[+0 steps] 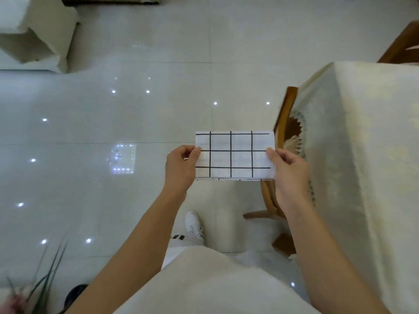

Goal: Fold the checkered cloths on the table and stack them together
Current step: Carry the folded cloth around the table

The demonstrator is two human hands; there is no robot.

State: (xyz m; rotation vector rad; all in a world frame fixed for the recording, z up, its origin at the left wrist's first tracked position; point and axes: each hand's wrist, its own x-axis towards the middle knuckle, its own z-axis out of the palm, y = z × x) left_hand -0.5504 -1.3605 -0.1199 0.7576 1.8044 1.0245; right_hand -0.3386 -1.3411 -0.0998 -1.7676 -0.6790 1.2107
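A white cloth with a black grid pattern (234, 155) is held flat in the air above the tiled floor, folded into a wide rectangle. My left hand (180, 166) pinches its left edge between thumb and fingers. My right hand (289, 168) pinches its right edge the same way. The table (362, 155), draped in a cream tablecloth, stands just to the right of the cloth. No other checkered cloth shows on the visible part of the table.
A wooden chair (281, 137) is tucked under the table's left side, close behind my right hand. Glossy white floor tiles (90, 132) stretch to the left. A cream-covered piece of furniture (34, 35) stands at far left, and plant leaves (45, 279) at bottom left.
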